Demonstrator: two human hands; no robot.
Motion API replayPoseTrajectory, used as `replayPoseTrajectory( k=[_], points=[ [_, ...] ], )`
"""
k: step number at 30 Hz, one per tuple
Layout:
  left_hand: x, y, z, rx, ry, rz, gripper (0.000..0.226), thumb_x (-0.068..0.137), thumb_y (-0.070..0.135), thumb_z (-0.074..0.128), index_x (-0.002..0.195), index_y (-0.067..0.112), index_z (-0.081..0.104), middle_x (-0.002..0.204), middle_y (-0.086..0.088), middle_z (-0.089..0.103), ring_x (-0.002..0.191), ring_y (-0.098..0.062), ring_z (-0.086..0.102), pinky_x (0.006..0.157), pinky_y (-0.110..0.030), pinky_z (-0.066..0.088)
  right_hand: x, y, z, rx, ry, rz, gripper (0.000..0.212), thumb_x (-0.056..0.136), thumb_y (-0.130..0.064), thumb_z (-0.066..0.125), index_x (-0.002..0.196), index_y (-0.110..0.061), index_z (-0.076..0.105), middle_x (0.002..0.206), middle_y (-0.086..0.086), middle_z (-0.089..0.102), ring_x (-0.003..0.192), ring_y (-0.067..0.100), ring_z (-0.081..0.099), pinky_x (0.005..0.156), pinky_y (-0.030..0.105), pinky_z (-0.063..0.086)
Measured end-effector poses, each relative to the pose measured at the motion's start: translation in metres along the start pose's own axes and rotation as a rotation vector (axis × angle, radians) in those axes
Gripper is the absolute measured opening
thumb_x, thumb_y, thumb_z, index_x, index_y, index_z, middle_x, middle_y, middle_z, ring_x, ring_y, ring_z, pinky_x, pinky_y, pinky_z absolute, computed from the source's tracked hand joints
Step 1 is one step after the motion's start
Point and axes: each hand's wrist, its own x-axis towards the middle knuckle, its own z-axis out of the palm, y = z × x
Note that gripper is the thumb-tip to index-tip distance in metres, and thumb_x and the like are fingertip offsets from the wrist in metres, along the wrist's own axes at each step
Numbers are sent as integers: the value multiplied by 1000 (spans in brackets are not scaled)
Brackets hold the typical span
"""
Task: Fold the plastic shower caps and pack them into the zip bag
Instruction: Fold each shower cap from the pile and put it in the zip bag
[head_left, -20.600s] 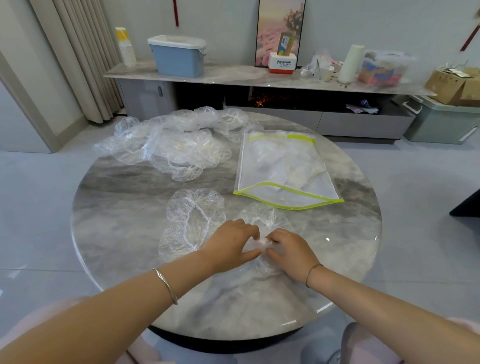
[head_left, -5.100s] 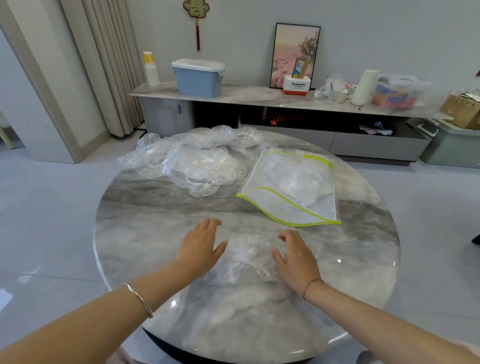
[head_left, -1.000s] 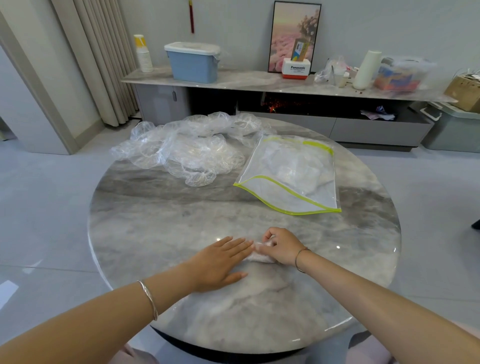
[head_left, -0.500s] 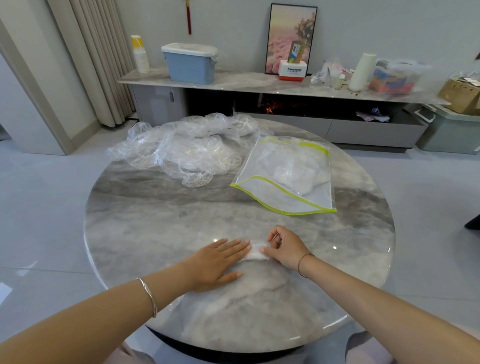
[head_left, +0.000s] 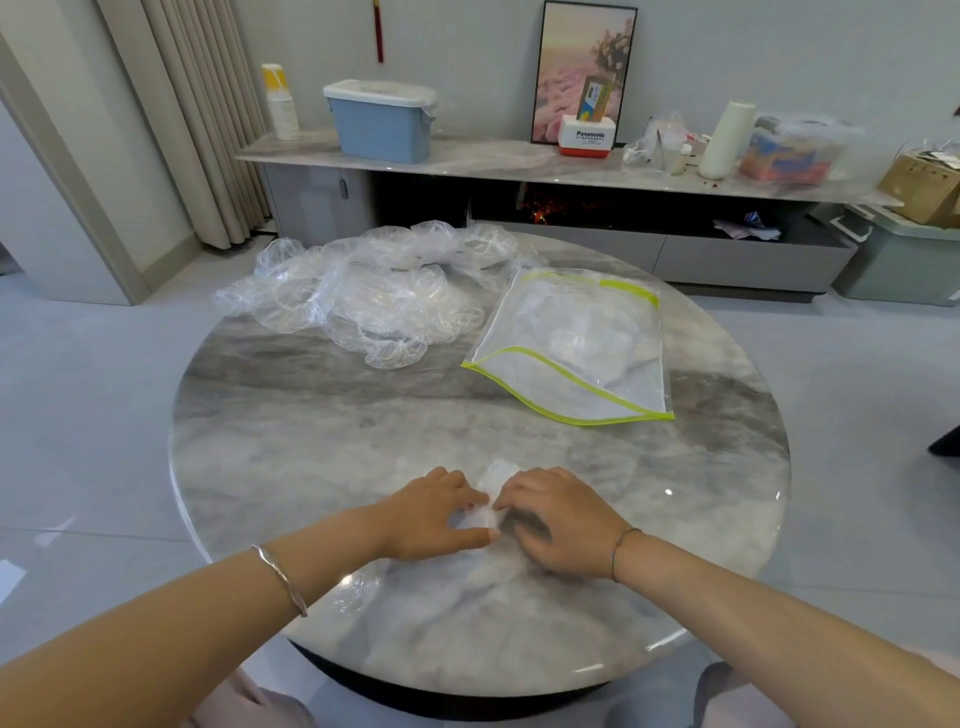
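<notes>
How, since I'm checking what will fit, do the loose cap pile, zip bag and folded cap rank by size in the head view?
1. Pile of loose shower caps, widest spread.
2. Zip bag, somewhat smaller.
3. Folded shower cap between the left hand and right hand, far smallest though nearest the camera.

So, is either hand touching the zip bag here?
No, the left hand and right hand are both on the folded shower cap, while the zip bag lies apart, farther back.

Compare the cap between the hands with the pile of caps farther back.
The folded cap is a small, flattened wad; the pile of caps is loose, puffy and spread wide. The folded cap is held between the left hand and right hand; the pile of caps lies untouched. Both are clear crinkled plastic.
</notes>
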Motion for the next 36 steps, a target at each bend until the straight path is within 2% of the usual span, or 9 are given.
replayPoseTrajectory(
  k=[5, 9, 12, 16, 18, 21, 25, 30, 36],
  points=[
    [-8, -4, -7, 66, -31, 58, 82, 76, 50, 69, 145, 27, 30, 122, 4, 44, 114, -13, 36, 100, -23, 31, 0, 0, 4, -66, -73, -23, 55, 74, -56, 45, 119, -26, 54, 118, -9, 53, 105, 12, 48, 90, 20, 25],
    [-6, -8, -7, 97, -4, 77, 77, 68, 39, 58, 141, 29, 37, 119, 3, 47, 108, -15, 39, 95, -24, 34, 4, -3, 11, -76, 1, -32, 51, 75, -60, 52, 112, -25, 57, 108, -8, 54, 96, 13, 51, 86, 20, 29],
    [-2, -10, -6, 92, 63, 69, 58, 80, 36, 62, 135, 29, 47, 116, 4, 52, 108, -13, 42, 90, -21, 35, 8, -8, 14, -85, 73, -3, 43, 77, -58, 51, 98, -22, 60, 96, -6, 58, 83, 15, 54, 77, 24, 36],
    [3, -6, -2, -8, 222, -2, 26, 90, 36, 60, 108, 19, 64, 100, 4, 56, 102, -13, 49, 83, -22, 38, 13, -13, 8, 48, 120, 131, 24, 85, -40, 58, 79, -16, 57, 77, -4, 56, 70, 17, 50, 63, 25, 33],
    [6, -4, -1, -114, 259, -37, 21, 90, 38, 59, 89, 18, 67, 84, 10, 54, 88, -11, 51, 78, -25, 41, 14, -14, 6, 167, 103, 242, 30, 88, -37, 57, 72, -12, 54, 71, -3, 52, 66, 16, 48, 60, 28, 35],
    [10, -2, 1, -267, 276, -84, 30, 91, 37, 58, 66, 21, 60, 64, 9, 48, 64, -7, 43, 64, -25, 38, 16, -14, 3, 445, 100, 430, 39, 91, -37, 56, 63, -10, 52, 62, 4, 51, 60, 17, 47, 61, 31, 39],
    [16, -3, 3, -364, 288, -162, 51, 90, 34, 60, 44, 24, 42, 43, 8, 32, 47, -9, 30, 51, -24, 25, 22, -15, 7, 623, 179, 559, 26, 87, -26, 63, 66, -17, 51, 60, -9, 48, 56, 5, 42, 57, 16, 35],
    [21, -4, 3, -322, 277, -235, 27, 85, 40, 65, 68, 21, 56, 59, 12, 49, 54, -3, 44, 55, -18, 35, 28, -5, 12, 579, 139, 677, 22, 79, -20, 71, 91, -19, 53, 91, -5, 47, 80, 7, 48, 67, 13, 36],
    [30, -8, -29, -264, 498, -236, 24, 94, 38, 52, 105, 18, 57, 101, 3, 58, 81, -14, 52, 75, -27, 41, 35, -3, -1, 849, 115, 798, 23, 80, -4, 69, 67, -18, 56, 62, -3, 50, 51, 7, 46, 43, 10, 34]
  ],
)
